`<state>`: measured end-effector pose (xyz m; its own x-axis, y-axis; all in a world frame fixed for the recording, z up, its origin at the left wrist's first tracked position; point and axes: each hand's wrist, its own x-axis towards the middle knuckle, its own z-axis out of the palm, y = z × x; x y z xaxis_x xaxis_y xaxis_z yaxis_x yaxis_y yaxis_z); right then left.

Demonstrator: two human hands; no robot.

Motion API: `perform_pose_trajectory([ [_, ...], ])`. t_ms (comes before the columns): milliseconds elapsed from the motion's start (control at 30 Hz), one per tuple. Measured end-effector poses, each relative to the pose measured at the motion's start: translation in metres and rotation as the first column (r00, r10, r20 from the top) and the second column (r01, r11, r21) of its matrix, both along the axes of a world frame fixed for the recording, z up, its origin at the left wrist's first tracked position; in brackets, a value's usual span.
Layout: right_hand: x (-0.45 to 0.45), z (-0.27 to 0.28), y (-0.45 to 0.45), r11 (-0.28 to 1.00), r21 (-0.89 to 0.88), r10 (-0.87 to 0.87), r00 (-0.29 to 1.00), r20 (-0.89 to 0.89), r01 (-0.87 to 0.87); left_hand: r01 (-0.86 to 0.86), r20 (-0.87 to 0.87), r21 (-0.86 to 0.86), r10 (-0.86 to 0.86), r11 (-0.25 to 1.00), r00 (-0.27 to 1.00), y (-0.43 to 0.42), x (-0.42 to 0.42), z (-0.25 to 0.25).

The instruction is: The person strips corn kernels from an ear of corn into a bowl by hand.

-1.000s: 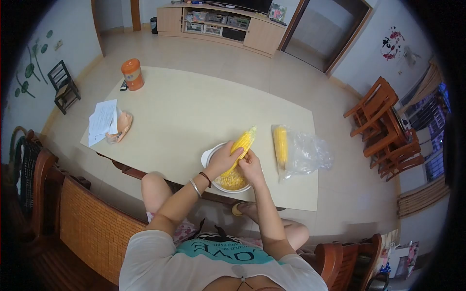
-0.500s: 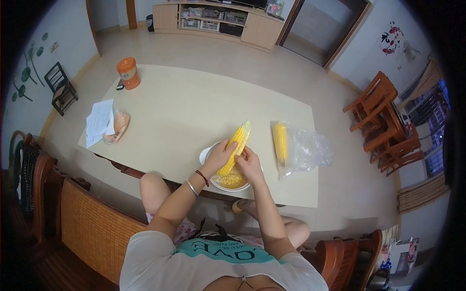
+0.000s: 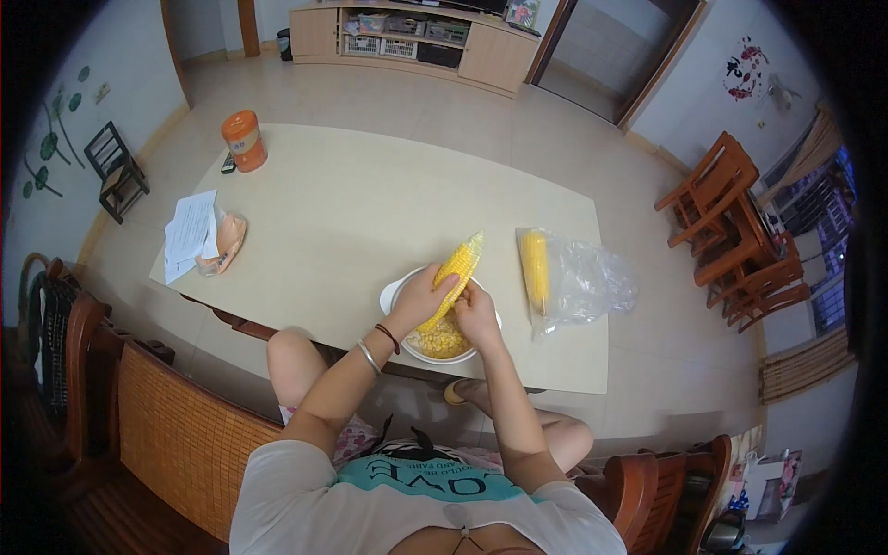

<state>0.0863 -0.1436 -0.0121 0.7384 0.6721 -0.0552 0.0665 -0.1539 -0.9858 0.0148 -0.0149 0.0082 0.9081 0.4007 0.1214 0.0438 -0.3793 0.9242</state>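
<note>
My left hand (image 3: 425, 295) is wrapped round an ear of corn (image 3: 457, 270), held tilted over a white bowl (image 3: 388, 297) with its pale tip pointing up and away. Loose yellow kernels (image 3: 438, 343) lie in the bowl. On the right side of the cob, my right hand (image 3: 476, 316) has its fingers curled close against the kernels. Its fingertips are partly hidden, so I cannot make out whether anything is pinched in them. Another ear of corn (image 3: 534, 268) lies to the right, in or on a clear plastic bag (image 3: 592, 284).
The bowl stands near the front edge of a pale table (image 3: 342, 203). At its far left is an orange canister (image 3: 243, 141) beside a small dark device (image 3: 228, 164). Papers (image 3: 191, 231) and an orange packet (image 3: 228, 246) lie at the left. Wooden chairs (image 3: 712, 190) stand off right.
The ear of corn has turned slightly, its tip shifting a little to the right. My right hand's fingers have shifted slightly along its side.
</note>
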Motion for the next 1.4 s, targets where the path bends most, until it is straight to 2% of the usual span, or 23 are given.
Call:
perform_pose_trajectory([
  [67,0.008,-0.016,-0.002,0.991,-0.134,-0.007,0.989,0.146,0.027,-0.001,-0.013,-0.011,0.001,1.000,1.000,0.001,0.001,-0.003],
  [133,0.008,-0.017,-0.001,1.000,0.009,-0.017,1.000,-0.019,0.018,-0.009,-0.044,0.011,0.009,1.000,0.999,0.002,0.002,-0.006],
  [267,0.005,-0.013,0.001,0.977,0.213,0.042,0.965,-0.259,0.015,-0.037,-0.047,-0.083,0.033,0.996,0.998,0.003,0.004,-0.010],
  [367,-0.005,0.003,0.002,0.977,0.214,0.049,0.987,-0.154,-0.015,-0.030,-0.070,-0.083,0.024,0.996,0.997,0.006,0.004,-0.010],
  [467,-0.004,0.004,0.003,0.989,0.139,0.059,0.992,-0.114,-0.043,-0.024,-0.071,-0.072,0.019,0.997,0.997,0.007,0.005,-0.012],
  [667,-0.003,0.002,0.000,0.998,0.047,0.055,0.990,-0.130,-0.050,-0.012,-0.044,0.004,0.012,1.000,0.999,0.004,0.002,-0.006],
  [767,0.001,-0.004,-0.001,0.996,-0.082,0.043,0.999,0.033,-0.040,-0.013,-0.056,0.022,0.014,1.000,0.998,0.003,0.001,-0.004],
  [867,0.003,-0.007,-0.003,0.995,-0.096,0.050,0.989,0.138,-0.037,-0.014,-0.058,-0.021,0.012,1.000,0.998,0.006,0.005,-0.012],
  [967,0.009,-0.028,0.001,0.996,0.075,0.034,0.998,0.056,-0.038,-0.027,-0.057,-0.080,0.022,0.996,0.998,0.005,0.005,-0.012],
  [1067,0.005,-0.018,0.003,0.977,0.213,0.049,0.983,-0.175,-0.011,-0.040,-0.062,-0.146,0.031,0.988,0.998,0.007,0.005,-0.013],
  [1233,-0.004,0.003,0.001,0.984,0.160,0.093,0.988,-0.123,-0.073,-0.055,0.002,-0.162,0.056,0.985,0.998,0.008,0.010,-0.027],
  [1333,-0.003,0.003,0.001,0.992,0.093,0.092,0.991,-0.096,-0.083,-0.023,-0.086,-0.124,0.012,0.992,0.996,0.010,0.009,-0.026],
  [1400,-0.002,0.002,-0.001,0.995,0.038,0.090,0.994,-0.064,-0.088,-0.020,-0.081,-0.098,0.012,0.995,0.997,0.010,0.008,-0.023],
])
